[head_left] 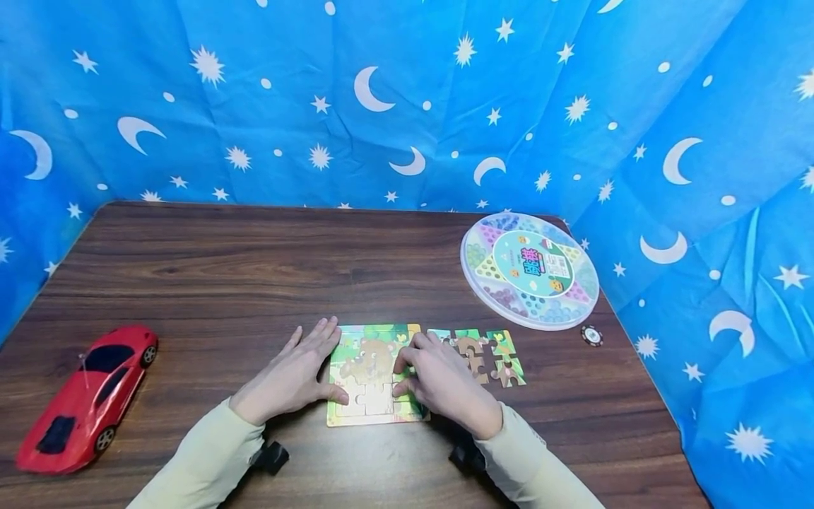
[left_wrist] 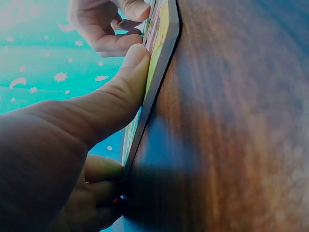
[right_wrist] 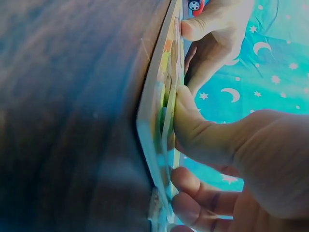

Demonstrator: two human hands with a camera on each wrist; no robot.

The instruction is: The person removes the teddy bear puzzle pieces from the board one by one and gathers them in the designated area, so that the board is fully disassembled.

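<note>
A bear jigsaw puzzle (head_left: 371, 359) lies in its flat tray (head_left: 356, 422) near the front of the table. My left hand (head_left: 286, 382) rests along the tray's left side, fingers stretched to the far corner and thumb on the near-left pieces. At the right side, my right hand (head_left: 453, 382) pinches a puzzle piece (right_wrist: 168, 126) between thumb and curled fingers. In the right wrist view that piece stands slightly tilted above the tray, its one edge raised. The right hand covers part of the puzzle's right side.
Several loose puzzle pieces (head_left: 507, 370) lie right of the tray, partly behind the right hand. A round Chinese checkers box (head_left: 531, 272) sits at the back right, with a poker chip (head_left: 591, 335) beside it. A red toy car (head_left: 92, 399) stands at the left.
</note>
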